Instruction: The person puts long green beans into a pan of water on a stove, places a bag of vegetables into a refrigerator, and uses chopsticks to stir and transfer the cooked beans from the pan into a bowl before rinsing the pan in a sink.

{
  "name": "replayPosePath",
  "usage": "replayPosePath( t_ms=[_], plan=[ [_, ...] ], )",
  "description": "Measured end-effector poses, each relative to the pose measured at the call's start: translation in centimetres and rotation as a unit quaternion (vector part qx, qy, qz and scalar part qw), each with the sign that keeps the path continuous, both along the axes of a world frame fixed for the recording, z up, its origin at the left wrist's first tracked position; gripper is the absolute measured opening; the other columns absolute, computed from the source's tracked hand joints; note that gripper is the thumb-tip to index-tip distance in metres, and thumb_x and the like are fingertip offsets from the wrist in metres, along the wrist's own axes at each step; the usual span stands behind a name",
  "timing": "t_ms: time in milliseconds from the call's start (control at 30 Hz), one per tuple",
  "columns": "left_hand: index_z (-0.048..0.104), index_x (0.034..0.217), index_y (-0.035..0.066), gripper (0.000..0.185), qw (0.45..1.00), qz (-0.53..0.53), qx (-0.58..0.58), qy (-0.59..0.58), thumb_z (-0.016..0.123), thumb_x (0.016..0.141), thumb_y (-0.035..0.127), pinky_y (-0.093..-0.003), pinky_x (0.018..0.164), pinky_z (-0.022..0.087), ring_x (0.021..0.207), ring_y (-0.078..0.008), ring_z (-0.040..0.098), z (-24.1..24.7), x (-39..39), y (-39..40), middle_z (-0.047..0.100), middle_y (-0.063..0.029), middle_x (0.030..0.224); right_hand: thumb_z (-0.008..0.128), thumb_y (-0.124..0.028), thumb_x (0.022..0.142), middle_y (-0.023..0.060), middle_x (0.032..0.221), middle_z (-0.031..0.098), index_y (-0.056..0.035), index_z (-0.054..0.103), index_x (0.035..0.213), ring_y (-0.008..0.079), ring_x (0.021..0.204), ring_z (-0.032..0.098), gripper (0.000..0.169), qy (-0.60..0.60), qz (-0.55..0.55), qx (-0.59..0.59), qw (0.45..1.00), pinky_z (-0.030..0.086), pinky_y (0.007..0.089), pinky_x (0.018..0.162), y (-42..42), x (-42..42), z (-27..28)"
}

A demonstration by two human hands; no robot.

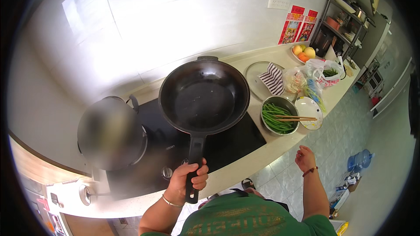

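My left hand (188, 180) grips the black handle of a deep frying pan (205, 105) over the black glass cooktop (157, 157). The pan holds no food and its inside looks wet or oily. Off to the right, my right hand (305, 159) hangs above the floor beyond the counter edge, fingers loosely curled, with nothing seen in it. Above that hand, a steel pot (280, 132) on the counter holds green beans (277, 114). Wooden chopsticks (295, 118) lie across its rim and reach over a white plate (313, 108).
A second pot (111, 137), blurred by steam, stands on the left of the cooktop. Behind the beans are a glass lid (254, 75), a striped cloth (273, 78), plastic bags (295, 80) and a fruit plate (297, 58). A ladle (85, 195) lies at lower left.
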State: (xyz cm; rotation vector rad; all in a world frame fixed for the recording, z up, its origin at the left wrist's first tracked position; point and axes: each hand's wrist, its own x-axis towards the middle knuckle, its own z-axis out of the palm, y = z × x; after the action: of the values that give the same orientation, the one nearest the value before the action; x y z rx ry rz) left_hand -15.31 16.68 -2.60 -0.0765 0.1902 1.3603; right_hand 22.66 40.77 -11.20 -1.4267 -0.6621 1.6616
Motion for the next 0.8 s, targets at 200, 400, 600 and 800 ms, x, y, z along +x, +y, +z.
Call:
replayPosePath(
  t_ms=[200, 400, 600, 800],
  plan=[
    [0.048, 0.099, 0.003, 0.021, 0.999, 0.005, 0.013, -0.04, 0.052, 0.083, 0.016, -0.0186, 0.04, 0.031, 0.046, -0.005, 0.035, 0.5, 0.9, 0.5, 0.037, 0.0019, 0.065, 0.052, -0.011, 0.082, 0.0014, 0.07, 0.052, -0.0094, 0.05, 0.096, 0.0127, 0.055, 0.05, 0.014, 0.012, 0.003, 0.001, 1.0, 0.042, 0.0253, 0.046, -1.4, 0.4, -0.3],
    [0.049, 0.097, 0.003, 0.021, 0.999, 0.032, -0.012, -0.028, 0.054, 0.084, 0.018, -0.0171, 0.039, 0.03, 0.044, -0.0035, 0.033, 1.5, 1.6, 1.0, 0.036, 0.0032, 0.063, 0.054, -0.014, 0.082, 0.0001, 0.069, 0.051, -0.0109, 0.051, 0.095, 0.0114, 0.055, 0.049, 0.014, 0.013, -0.003, -0.016, 1.0, 0.041, 0.0252, 0.048, -1.0, 0.8, -1.1],
    [0.051, 0.094, 0.004, 0.014, 0.998, 0.044, -0.01, -0.038, 0.051, 0.085, 0.016, -0.0175, 0.039, 0.029, 0.044, -0.0038, 0.032, 1.3, 3.3, 1.7, 0.036, 0.0027, 0.063, 0.053, -0.014, 0.082, 0.0007, 0.071, 0.051, -0.0095, 0.051, 0.097, 0.0113, 0.057, 0.048, 0.015, 0.043, 0.0, -0.018, 0.999, 0.04, 0.0261, 0.049, 0.9, 2.1, -2.0],
    [0.052, 0.094, 0.004, 0.012, 0.998, 0.061, 0.009, -0.035, 0.049, 0.085, 0.011, -0.0171, 0.038, 0.028, 0.044, -0.0038, 0.032, 0.6, 4.9, 2.5, 0.036, 0.0028, 0.062, 0.054, -0.017, 0.082, -0.0021, 0.069, 0.051, -0.0142, 0.051, 0.095, 0.0098, 0.057, 0.047, 0.013, 0.05, 0.013, -0.034, 0.998, 0.04, 0.0243, 0.05, 3.5, 4.4, -3.0]
  ],
)
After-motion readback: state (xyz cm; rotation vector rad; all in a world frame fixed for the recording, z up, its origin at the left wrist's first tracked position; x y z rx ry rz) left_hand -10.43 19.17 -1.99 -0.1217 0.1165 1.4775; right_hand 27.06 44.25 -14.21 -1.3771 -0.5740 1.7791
